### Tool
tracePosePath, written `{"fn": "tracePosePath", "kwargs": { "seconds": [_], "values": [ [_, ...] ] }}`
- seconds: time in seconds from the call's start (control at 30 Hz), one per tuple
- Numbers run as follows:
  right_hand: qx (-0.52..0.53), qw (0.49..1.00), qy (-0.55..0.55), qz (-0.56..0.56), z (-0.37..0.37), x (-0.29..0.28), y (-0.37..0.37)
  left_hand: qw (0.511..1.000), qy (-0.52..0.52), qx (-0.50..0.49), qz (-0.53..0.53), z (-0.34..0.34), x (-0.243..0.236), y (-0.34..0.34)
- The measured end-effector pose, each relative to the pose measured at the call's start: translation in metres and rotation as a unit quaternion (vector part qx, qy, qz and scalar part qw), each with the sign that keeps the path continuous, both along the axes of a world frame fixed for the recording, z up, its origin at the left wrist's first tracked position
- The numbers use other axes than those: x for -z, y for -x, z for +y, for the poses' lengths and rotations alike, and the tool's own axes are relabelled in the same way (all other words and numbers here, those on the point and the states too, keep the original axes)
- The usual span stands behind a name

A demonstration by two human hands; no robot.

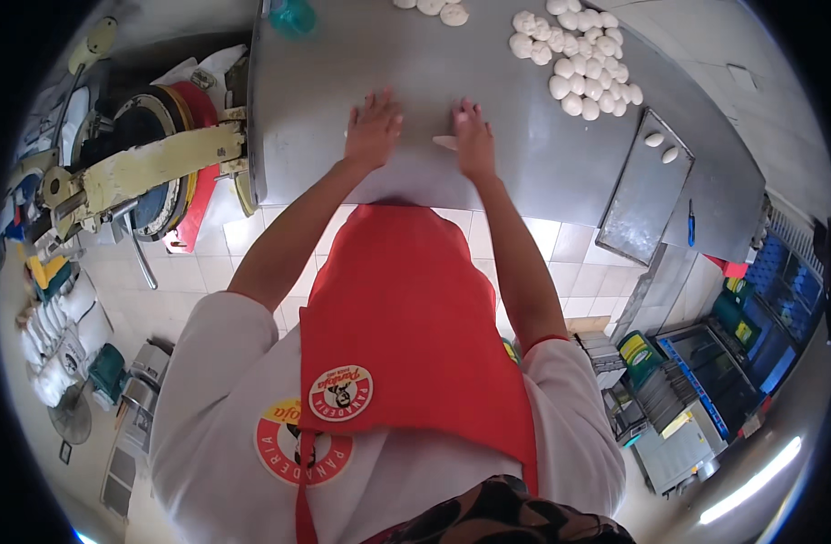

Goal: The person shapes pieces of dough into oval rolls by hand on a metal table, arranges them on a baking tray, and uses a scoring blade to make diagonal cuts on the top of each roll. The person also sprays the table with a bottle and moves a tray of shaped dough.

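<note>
L hand [373, 127] palm down, fingers spread, no grip visible; R hand [474, 136] palm down too, fingers out, bit blurred. Dough piece [444, 141] on counter [542, 168], poking out at R hand's L edge. Prob. soft, light, tacky: flat palm, don't pinch.

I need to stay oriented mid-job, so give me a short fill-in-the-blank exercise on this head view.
1. The table under the left hand is ____ in colour.
2. A pale, dough-like piece sticks out on the ____ side of the right hand.
3. The tray bears ____ pale lumps.
4. Seen in the picture, the slim tool lies to the ____ of the tray.

Missing words: grey; left; two; right.
</note>
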State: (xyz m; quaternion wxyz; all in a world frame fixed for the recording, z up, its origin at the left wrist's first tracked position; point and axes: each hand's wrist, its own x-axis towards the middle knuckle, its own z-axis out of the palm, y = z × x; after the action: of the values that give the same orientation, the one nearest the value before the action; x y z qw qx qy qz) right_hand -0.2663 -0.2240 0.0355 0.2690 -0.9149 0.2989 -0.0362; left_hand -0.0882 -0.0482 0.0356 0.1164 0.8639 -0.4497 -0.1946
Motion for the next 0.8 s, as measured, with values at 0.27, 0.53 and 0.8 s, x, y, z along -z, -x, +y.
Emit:
{"fn": "tracePosePath", "kwargs": {
  "seconds": [0.27, 0.53, 0.8],
  "values": [
    [-0.111, 0.991, -0.011, 0.068, -0.012, -0.031, 0.032, 0.985, 0.151, 0.086, -0.016, 0.038, -0.030, -0.010],
    [0.261, 0.922, -0.177, -0.226, -0.126, -0.037, 0.142, 0.977, 0.139, -0.145, 0.073, -0.018, -0.012, 0.026],
    [0.534, 0.826, 0.110, -0.142, -0.428, -0.068, 0.351, 0.929, 0.108, -0.231, 0.267, -0.179, -0.057, 0.167]
  ]
}}
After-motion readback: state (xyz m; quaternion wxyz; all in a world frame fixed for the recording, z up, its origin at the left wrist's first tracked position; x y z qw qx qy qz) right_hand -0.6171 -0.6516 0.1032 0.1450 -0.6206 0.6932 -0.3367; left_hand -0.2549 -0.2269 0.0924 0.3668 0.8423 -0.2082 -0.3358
